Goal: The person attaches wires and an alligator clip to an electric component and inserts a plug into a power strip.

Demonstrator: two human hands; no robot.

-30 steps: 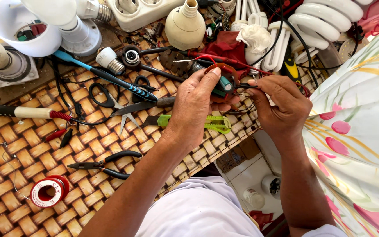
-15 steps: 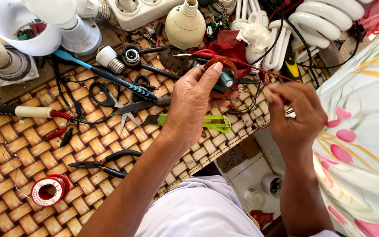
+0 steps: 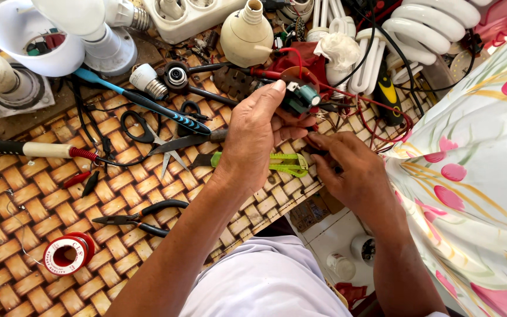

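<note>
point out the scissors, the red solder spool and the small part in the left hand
scissors (image 3: 148, 132), head view, on the black handle loops
red solder spool (image 3: 67, 253), head view, on its round face
small circuit part (image 3: 300, 94), head view, on the teal piece
left hand (image 3: 259, 135), head view, on its back

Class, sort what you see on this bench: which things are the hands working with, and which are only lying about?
In hand:
left hand holding the small circuit board
right hand resting on the table edge
red wires

Lying about:
scissors
pliers
solder reel
spiral bulbs
green cutter
</note>
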